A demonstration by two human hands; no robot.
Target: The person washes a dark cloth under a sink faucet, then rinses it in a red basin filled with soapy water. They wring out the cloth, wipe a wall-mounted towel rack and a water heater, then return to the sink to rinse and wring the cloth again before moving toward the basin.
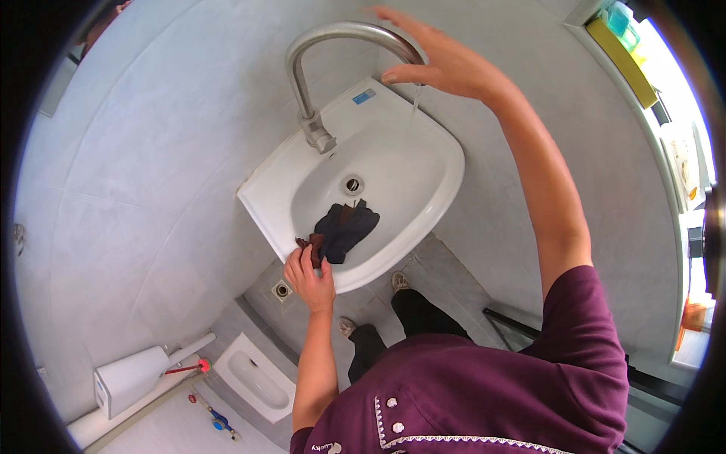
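Observation:
A dark cloth, black with brown parts (346, 231), lies crumpled in the near left of the white sink basin (446, 170). My left hand (308, 284) is at the basin's near left rim, thumb and fingers closed on the cloth's brown end. My right hand (446, 64) is raised at the outlet end of the tall curved metal faucet (299, 83), thumb and fingers spread apart. It hides part of the spout tip; whether it touches the metal I cannot tell. A thin stream of water (416, 98) runs from the spout toward the basin's far right side.
The metal drain (352, 185) lies mid-basin. A squat toilet (255, 377) and a white cistern (132, 378) are at the lower left, with a floor drain (281, 290) nearer the sink. A windowsill ledge (658, 159) holding bottles and packets runs along the right. Grey walls flank the sink closely.

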